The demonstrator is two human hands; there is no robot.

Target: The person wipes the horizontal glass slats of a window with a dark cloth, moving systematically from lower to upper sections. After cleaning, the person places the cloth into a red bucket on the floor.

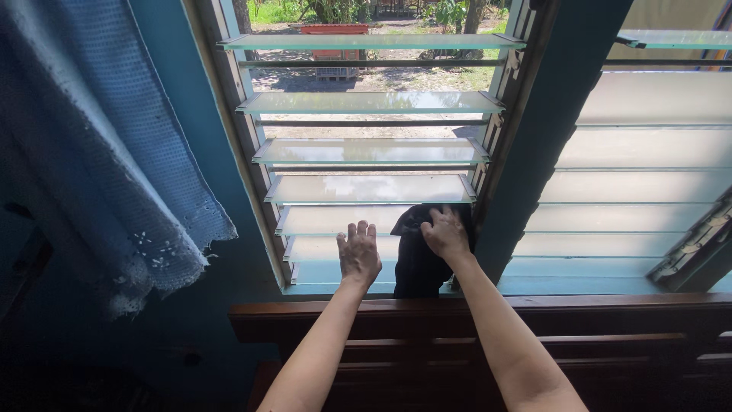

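At the far left a blue knitted curtain (114,152) hangs bunched to one side, which leaves the glass uncovered. Next comes the louvre window (366,152), its upper glass slats tilted open so the sunlit yard shows between them. The left hand (358,252) lies flat on a lower slat (320,221), fingers stretched and close together, gripping nothing; it seems to brace the pane. Just to its right, the right hand (446,233) presses a black cloth (418,263) against the same row of slats, fingers curled over the top of it, while the rest of the cloth hangs down to a dark wooden headboard (610,320) below. Further right, a second window's slats (648,152) lie closed.
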